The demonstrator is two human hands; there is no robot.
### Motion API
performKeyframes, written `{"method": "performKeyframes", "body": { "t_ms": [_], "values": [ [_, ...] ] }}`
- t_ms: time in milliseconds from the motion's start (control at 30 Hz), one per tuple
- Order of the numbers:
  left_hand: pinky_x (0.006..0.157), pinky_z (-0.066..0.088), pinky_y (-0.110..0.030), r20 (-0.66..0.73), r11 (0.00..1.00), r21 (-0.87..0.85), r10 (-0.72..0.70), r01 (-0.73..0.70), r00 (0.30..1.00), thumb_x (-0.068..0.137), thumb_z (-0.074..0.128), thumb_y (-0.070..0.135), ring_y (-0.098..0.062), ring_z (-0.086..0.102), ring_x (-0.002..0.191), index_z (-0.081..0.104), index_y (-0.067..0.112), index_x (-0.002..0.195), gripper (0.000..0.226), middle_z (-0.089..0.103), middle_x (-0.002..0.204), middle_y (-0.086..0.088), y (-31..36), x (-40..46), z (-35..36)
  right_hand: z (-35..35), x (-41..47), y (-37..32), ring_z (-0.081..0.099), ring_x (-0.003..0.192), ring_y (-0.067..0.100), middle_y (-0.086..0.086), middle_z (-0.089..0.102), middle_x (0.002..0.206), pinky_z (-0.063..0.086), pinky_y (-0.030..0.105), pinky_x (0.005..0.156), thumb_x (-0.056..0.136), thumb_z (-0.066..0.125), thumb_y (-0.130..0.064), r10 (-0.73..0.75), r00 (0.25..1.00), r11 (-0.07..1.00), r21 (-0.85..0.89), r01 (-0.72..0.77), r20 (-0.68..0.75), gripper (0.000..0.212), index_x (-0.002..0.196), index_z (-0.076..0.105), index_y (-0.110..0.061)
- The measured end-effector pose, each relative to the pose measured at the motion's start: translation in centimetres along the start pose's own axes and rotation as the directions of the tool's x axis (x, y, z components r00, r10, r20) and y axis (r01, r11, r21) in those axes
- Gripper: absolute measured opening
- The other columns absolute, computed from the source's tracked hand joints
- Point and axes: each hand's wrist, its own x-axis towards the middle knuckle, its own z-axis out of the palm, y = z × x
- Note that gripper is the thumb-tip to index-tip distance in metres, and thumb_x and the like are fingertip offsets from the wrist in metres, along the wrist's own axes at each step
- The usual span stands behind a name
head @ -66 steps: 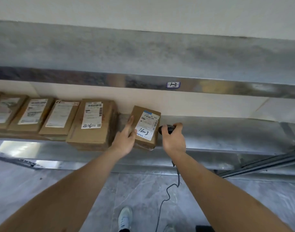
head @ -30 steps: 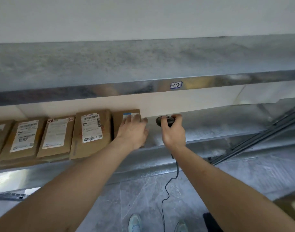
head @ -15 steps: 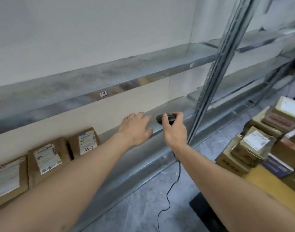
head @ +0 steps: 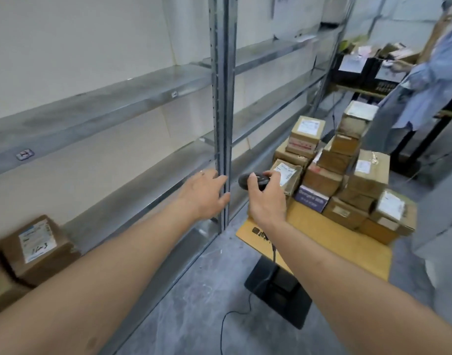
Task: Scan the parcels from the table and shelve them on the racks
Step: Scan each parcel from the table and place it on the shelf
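Note:
My right hand (head: 265,198) grips a black barcode scanner (head: 253,180), its cable hanging down to the floor. My left hand (head: 204,194) is stretched out, fingers straight and holding nothing, in front of the rack's metal upright (head: 222,98). A brown parcel with a handwritten white label (head: 36,245) stands on the lower rack shelf (head: 132,198) at far left. Several cardboard parcels (head: 348,172) are piled on the yellow-topped table (head: 330,242) just beyond the scanner.
Long bare metal shelves (head: 104,103) run along the wall on the left. A black stand base (head: 278,290) sits on the grey floor under the table. Another person in a light blue shirt (head: 429,80) stands at the right by a second table with crates (head: 363,70).
My left hand let go of the parcel on the shelf and drew back. The view swung right from the shelved parcels to the table's pile. The scanner stays in my right hand.

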Motion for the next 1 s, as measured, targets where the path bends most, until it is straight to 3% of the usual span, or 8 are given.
{"method": "performKeyframes", "body": {
  "t_ms": [100, 200, 467, 767, 1000],
  "values": [
    [0.106, 0.047, -0.048, 0.014, 0.999, -0.013, 0.032, -0.032, 0.999, 0.103, 0.045, 0.053, -0.032, 0.053, 0.129, 0.049, 0.022, 0.149, 0.056, 0.054, 0.143, -0.006, 3.8, 1.4, 0.9, -3.9, 0.6, 2.1, 0.064, 0.099, 0.03, 0.003, 0.066, 0.11, 0.053, 0.042, 0.075, 0.105, 0.047, -0.053, 0.049, 0.998, 0.999, 0.006, -0.048, -0.029, 0.032, 0.127, 0.042, -0.03],
    [0.108, 0.046, -0.05, 0.031, 0.997, -0.031, 0.072, -0.071, 0.997, 0.103, 0.046, 0.053, -0.032, 0.052, 0.131, 0.05, 0.022, 0.148, 0.055, 0.051, 0.148, -0.005, 7.0, 3.0, 1.6, -7.0, 1.4, 4.3, 0.062, 0.099, 0.028, 0.001, 0.066, 0.112, 0.051, 0.042, 0.085, 0.105, 0.046, -0.053, 0.094, 0.991, 0.996, -0.002, -0.094, -0.094, 0.032, 0.128, 0.041, -0.031],
    [0.106, 0.045, -0.045, 0.072, 0.988, -0.073, 0.143, -0.137, 0.987, 0.105, 0.046, 0.049, -0.03, 0.05, 0.134, 0.049, 0.022, 0.15, 0.052, 0.05, 0.15, -0.003, 12.1, 9.0, 4.0, -11.4, 5.6, 9.0, 0.065, 0.099, 0.028, -0.001, 0.066, 0.107, 0.054, 0.049, 0.091, 0.105, 0.048, -0.054, 0.195, 0.961, 0.98, -0.004, -0.2, -0.198, 0.032, 0.126, 0.044, -0.03],
    [0.109, 0.045, -0.049, 0.17, 0.973, -0.109, 0.219, -0.202, 0.961, 0.104, 0.047, 0.048, -0.033, 0.048, 0.136, 0.046, 0.021, 0.153, 0.056, 0.047, 0.154, -0.005, 11.9, 19.0, 8.8, -9.9, 13.9, 12.0, 0.065, 0.098, 0.027, -0.003, 0.067, 0.106, 0.055, 0.052, 0.091, 0.102, 0.048, -0.057, 0.282, 0.93, 0.955, -0.027, -0.296, -0.237, 0.035, 0.126, 0.043, -0.031],
    [0.109, 0.044, -0.047, 0.258, 0.964, -0.133, 0.259, -0.231, 0.931, 0.105, 0.047, 0.043, -0.035, 0.048, 0.134, 0.047, 0.019, 0.151, 0.052, 0.045, 0.155, -0.008, 9.4, 26.2, 13.0, -5.7, 19.9, 14.0, 0.062, 0.096, 0.025, -0.008, 0.062, 0.098, 0.052, 0.043, 0.088, 0.105, 0.05, -0.052, 0.368, 0.893, 0.915, -0.07, -0.398, -0.26, 0.035, 0.129, 0.044, -0.027]
  ]
}}
